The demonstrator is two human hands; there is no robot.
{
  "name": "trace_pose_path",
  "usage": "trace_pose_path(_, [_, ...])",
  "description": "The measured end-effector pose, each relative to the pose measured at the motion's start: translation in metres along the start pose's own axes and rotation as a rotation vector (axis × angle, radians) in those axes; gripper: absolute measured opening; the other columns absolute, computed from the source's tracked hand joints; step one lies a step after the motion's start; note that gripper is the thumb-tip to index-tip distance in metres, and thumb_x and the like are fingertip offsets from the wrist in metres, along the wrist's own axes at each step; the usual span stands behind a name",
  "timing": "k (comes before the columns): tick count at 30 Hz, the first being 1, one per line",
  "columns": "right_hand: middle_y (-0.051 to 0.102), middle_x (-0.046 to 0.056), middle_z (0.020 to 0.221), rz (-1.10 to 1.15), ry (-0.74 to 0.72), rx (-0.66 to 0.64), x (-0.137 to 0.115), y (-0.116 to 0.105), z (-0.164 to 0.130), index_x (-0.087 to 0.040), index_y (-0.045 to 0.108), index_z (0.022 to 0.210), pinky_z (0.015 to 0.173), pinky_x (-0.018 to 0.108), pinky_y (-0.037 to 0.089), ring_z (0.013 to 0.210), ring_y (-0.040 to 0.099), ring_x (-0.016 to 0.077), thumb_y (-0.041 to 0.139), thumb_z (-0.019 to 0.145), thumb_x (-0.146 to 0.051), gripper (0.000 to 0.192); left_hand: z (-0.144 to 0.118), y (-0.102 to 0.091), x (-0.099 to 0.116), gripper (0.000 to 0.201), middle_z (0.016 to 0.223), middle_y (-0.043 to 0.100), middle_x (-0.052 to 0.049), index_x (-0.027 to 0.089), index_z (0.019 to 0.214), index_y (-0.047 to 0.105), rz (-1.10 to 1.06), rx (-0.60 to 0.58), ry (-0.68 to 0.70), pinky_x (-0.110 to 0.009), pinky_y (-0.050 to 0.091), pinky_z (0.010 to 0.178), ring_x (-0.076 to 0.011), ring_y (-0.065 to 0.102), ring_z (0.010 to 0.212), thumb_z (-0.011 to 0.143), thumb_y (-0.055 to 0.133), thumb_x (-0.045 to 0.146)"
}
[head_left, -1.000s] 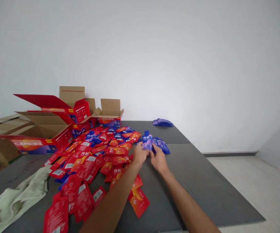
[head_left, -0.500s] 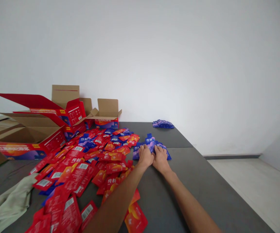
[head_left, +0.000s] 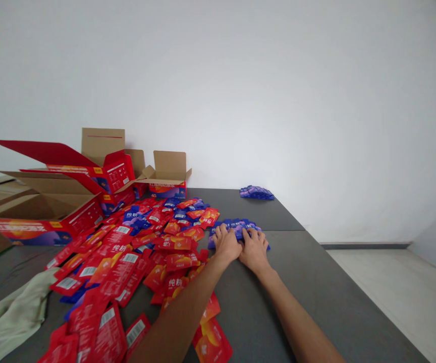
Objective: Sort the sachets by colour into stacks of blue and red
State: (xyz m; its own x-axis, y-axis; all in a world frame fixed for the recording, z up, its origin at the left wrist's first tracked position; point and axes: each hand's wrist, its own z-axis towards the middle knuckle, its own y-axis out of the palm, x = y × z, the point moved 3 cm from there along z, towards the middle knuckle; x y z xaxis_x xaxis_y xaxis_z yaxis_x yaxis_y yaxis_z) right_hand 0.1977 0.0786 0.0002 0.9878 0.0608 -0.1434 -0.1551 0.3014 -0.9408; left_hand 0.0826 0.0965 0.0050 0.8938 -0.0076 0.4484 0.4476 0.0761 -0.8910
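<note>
"Where were the person's hands?"

"Side by side over a low, overlapping row of flat blue-and-purple pouches with white lettering (head_left: 237,232) on the dark grey tabletop (head_left: 335,297). The left hand (head_left: 227,245) covered part of the row's left side, and the right hand (head_left: 255,248) lay on its right side."

"Were they gripping anything?"

"Both were palm down with fingers spread and bent, their tips on the pouches. The thumbs pointed inward, close to each other. I couldn't tell whether either thumb pinched a pouch from below, since the backs of the hands hid that."

"What lay around them?"

"Just left of the row, a loose heap of glossy red-and-orange pouches (head_left: 121,254) sprawled towards the near edge, with some blue ones mixed in. Farther back, on the right part of the table, sat a small stack of blue-and-purple pouches (head_left: 256,192), well apart from the hands."

"And on the left?"

"An open red-and-blue printed cardboard box (head_left: 85,217) stood beside the heap, and a smaller open cardboard box with brown flaps (head_left: 168,191) stood behind it. A crumpled pale green cloth (head_left: 19,307) lay near the left front, by the pouches."
</note>
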Motion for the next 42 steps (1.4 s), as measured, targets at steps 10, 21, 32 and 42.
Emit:
trace_pose_path(10, [0.011,0.005,0.163,0.048,0.127,-0.18,0.02,0.02,-0.008,-0.046,0.015,0.154,0.104,0.068,0.021,0.144,0.013,0.0487,0.055,0.087,-0.055,0.079,-0.005,0.016,-0.02,0.089,0.165,0.014,-0.013,0.037,0.154,0.022,-0.029,-0.201,-0.045,-0.065,0.014,0.114,-0.0465,0.011,0.148,0.076,0.064,0.037])
trace_pose_path(21, [0.022,0.008,0.16,0.002,0.101,-0.12,0.021,0.02,-0.012,-0.046,0.018,0.154,0.102,0.063,0.03,0.138,0.031,0.0406,0.049,0.092,-0.055,0.07,-0.013,0.015,-0.017,0.069,0.163,0.021,-0.014,0.036,0.154,0.026,0.012,-0.128,-0.022,-0.061,0.014,0.116,-0.0404,0.017,0.149,0.089,0.049,0.032])
trace_pose_path(32, [0.025,0.009,0.16,-0.017,0.129,-0.135,0.032,0.018,-0.001,-0.044,0.021,0.154,0.104,0.062,0.028,0.138,0.032,0.0392,0.05,0.093,-0.051,0.068,0.0,0.027,-0.007,0.068,0.163,0.022,-0.015,0.035,0.155,0.025,0.003,-0.13,0.0,-0.062,0.014,0.115,-0.0406,0.016,0.149,0.091,0.047,0.031])
trace_pose_path(42, [0.026,0.008,0.159,-0.014,0.129,-0.114,0.062,0.023,0.026,-0.043,0.024,0.154,0.104,0.061,0.029,0.137,0.034,0.0385,0.052,0.092,-0.05,0.067,0.028,0.043,0.015,0.068,0.164,0.02,-0.014,0.035,0.155,0.025,-0.018,-0.117,0.029,-0.063,0.011,0.116,-0.0401,0.015,0.149,0.09,0.047,0.031])
